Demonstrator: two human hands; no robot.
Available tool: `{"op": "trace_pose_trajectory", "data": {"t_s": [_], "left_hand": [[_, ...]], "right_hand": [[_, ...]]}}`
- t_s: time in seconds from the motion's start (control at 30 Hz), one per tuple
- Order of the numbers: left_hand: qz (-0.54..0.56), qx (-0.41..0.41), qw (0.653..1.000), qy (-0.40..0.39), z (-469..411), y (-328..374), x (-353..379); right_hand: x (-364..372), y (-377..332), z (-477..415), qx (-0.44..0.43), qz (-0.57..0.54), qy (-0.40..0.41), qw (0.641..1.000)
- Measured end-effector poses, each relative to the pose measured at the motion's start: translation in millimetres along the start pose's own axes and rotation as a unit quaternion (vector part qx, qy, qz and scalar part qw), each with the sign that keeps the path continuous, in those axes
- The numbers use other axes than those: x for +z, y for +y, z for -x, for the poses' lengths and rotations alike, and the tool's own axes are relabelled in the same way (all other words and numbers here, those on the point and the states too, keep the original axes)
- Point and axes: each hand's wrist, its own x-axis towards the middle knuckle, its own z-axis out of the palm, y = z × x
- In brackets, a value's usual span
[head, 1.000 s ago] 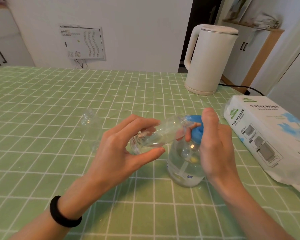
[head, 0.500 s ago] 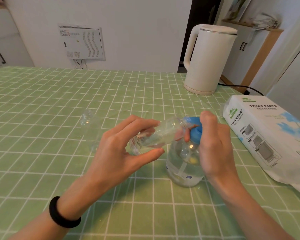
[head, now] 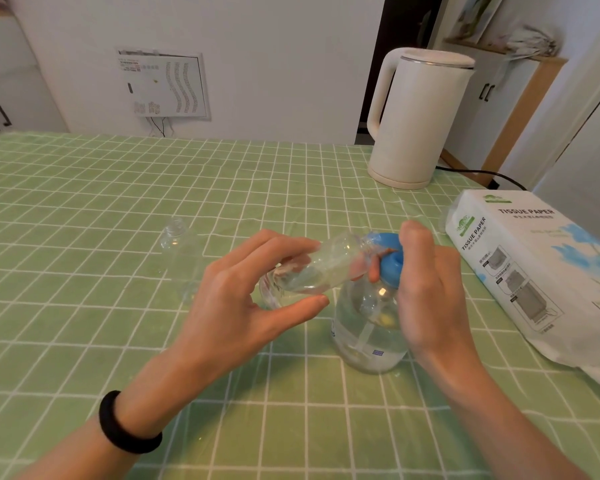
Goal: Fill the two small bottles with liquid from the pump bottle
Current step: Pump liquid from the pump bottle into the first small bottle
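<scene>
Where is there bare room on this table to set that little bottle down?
Free: the cloth left of the standing small bottle, and the band between it and the kettle. Crowded: the right side, where the pump bottle, right hand and tissue pack sit close.

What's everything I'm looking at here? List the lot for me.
pump bottle: one, clear with blue head, table centre-right
held small bottle: one, clear, tilted, mouth at the pump head
standing small bottle: one, clear, upright, table left
kettle: one, cream, table's far right
tissue pack: one, white, right edge
tablecloth: one, green checked, covers table
wristband: one, black, left wrist
left hand: one, grips held small bottle
right hand: one, fingers on pump head
</scene>
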Motion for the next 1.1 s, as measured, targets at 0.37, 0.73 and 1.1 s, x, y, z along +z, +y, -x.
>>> {"op": "trace_pose_trajectory", "data": {"t_s": [0.37, 0.73, 1.1], "left_hand": [[-0.002, 0.002, 1.000, 0.001, 0.1, -0.6, -0.1], [-0.003, 0.001, 1.000, 0.003, -0.7, 0.3, 0.2], [-0.005, 0.003, 1.000, -0.002, 0.0, 0.0, 0.6]], "right_hand": [[1.1, -0.1, -1.1, -0.011, -0.005, 0.000, 1.000], [1.0, 0.5, 0.6, -0.009, 0.007, 0.002, 1.000], [1.0, 0.4, -0.4, -0.001, 0.000, 0.005, 1.000]]}}
